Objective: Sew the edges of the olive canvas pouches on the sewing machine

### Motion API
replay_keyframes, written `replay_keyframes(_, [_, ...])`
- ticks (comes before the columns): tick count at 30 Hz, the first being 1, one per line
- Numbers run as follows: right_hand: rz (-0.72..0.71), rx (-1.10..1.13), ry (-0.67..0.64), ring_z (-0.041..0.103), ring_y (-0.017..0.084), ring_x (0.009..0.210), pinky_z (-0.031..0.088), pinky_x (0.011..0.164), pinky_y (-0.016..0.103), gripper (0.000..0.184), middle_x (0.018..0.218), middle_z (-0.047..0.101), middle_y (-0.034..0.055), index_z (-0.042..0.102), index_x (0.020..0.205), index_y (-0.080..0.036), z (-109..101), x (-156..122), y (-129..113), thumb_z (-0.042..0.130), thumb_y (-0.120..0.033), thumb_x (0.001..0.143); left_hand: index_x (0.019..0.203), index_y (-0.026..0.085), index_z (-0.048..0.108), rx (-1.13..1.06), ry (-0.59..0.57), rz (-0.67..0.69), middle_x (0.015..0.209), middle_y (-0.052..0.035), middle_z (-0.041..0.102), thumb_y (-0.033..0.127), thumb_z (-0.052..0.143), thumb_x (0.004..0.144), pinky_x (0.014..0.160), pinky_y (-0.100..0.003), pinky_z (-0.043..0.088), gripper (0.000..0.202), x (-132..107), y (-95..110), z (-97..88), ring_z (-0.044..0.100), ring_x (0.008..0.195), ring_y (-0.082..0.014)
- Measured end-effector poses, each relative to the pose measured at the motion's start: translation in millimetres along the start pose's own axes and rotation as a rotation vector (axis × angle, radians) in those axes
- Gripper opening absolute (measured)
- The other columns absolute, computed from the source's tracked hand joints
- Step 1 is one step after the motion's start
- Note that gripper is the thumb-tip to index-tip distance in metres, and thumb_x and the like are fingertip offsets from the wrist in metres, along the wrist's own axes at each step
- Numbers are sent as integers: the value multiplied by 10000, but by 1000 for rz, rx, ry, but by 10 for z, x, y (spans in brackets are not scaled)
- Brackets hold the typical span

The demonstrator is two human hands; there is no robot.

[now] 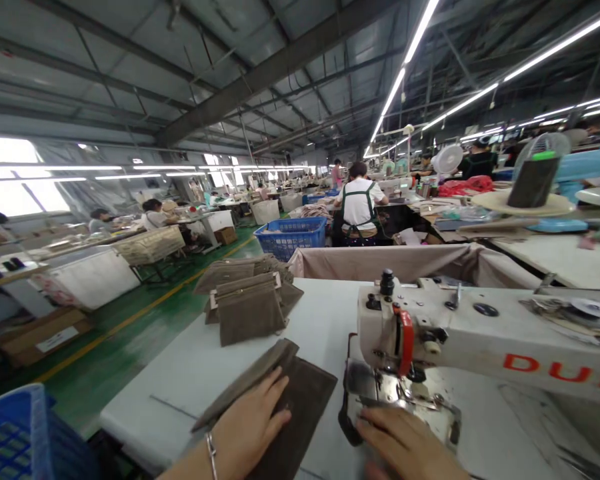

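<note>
My left hand [253,423], with a bracelet at the wrist, lies with its fingers stretched out on a folded dark brown fabric piece [307,393] on the pale sewing table [150,393]. My right hand [405,440] is at the front of a white sewing machine [460,333], its fingers extended close to the presser foot area. Its thumb is blurred at the lower edge, and I cannot make out anything held in it. Beyond my left hand rests a stack of similar brown fabric pieces [253,307].
A blue plastic basket [35,433] stands at lower left, and another blue basket [293,237] on the green floor ahead. Behind the table hangs a cloth-lined bin [380,263]. A dark thread cone [533,180] stands at right. A person in a white shirt [360,203] sits ahead.
</note>
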State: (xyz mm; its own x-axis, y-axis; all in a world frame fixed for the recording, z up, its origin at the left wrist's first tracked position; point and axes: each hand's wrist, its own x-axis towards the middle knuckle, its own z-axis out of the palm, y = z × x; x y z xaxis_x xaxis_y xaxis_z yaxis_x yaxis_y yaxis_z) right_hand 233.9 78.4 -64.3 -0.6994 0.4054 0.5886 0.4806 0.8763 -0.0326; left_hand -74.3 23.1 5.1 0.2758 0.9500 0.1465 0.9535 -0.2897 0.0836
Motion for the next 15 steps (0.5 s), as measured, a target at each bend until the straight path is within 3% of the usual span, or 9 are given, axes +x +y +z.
replay_keyframes(2, [8, -22, 11, 640, 223, 1006, 537, 835, 312, 505, 1211, 645, 50, 545, 1289, -237, 158, 39, -179, 661, -442, 843, 1318, 223, 517, -125, -20, -81, 1408, -73, 515, 294, 581, 883, 1070, -393, 416, 446, -34, -44, 222, 509, 1261, -244])
replay_keyframes(4, [82, 2, 43, 632, 245, 982, 525, 802, 341, 537, 1188, 651, 46, 567, 1247, -232, 317, 73, -350, 706, -478, 790, 1236, 246, 583, -205, 11, -171, 1335, -39, 578, 289, 585, 879, 1071, -374, 411, 359, 16, -82, 278, 549, 1205, -223])
replay_keyframes(6, [210, 94, 84, 623, 234, 905, 495, 759, 344, 320, 1050, 678, 20, 641, 1039, -233, 435, 101, -494, 735, -378, 770, 1160, 217, 615, -220, 64, -249, 1231, -56, 616, 306, 601, 861, 1022, -385, 438, 313, 99, -91, 235, 587, 1109, -230])
replay_keyframes(8, [287, 180, 103, 598, 200, 781, 455, 691, 323, 98, 852, 658, -5, 622, 800, -222, 483, 126, -594, 711, -252, 771, 1093, 167, 621, -199, 99, -295, 1124, -90, 614, 330, 653, 805, 964, -427, 447, 333, 178, -77, 176, 582, 1037, -262])
replay_keyframes(10, [291, 215, 96, 565, 182, 705, 419, 644, 310, 126, 737, 609, -12, 572, 698, -213, 455, 149, -639, 664, -186, 781, 949, 157, 630, -189, 104, -307, 1001, -80, 603, 301, 703, 729, 925, -443, 433, 273, 237, -51, 142, 559, 997, -281])
replay_keyframes(12, [317, 237, 70, 563, 187, 728, 422, 664, 314, 110, 754, 604, -3, 574, 726, -216, 367, 175, -635, 618, -157, 807, 823, 171, 598, -201, 90, -297, 901, -49, 583, 199, 677, 690, 869, -402, 433, 157, 270, -16, 135, 552, 933, -257])
replay_keyframes(14, [367, 261, 51, 577, 213, 853, 446, 745, 335, 95, 904, 630, 27, 606, 898, -223, 257, 204, -607, 575, -150, 846, 748, 182, 548, -230, 66, -284, 827, -22, 562, 101, 616, 650, 799, -348, 430, 144, 280, 35, 135, 548, 858, -220])
replay_keyframes(15, [390, 262, 53, 572, 232, 941, 452, 800, 356, 178, 1013, 629, 52, 594, 1027, -219, 208, 220, -594, 565, -162, 861, 734, 185, 528, -248, 52, -277, 805, -12, 555, 78, 595, 634, 770, -327, 426, 161, 278, 68, 133, 545, 827, -206])
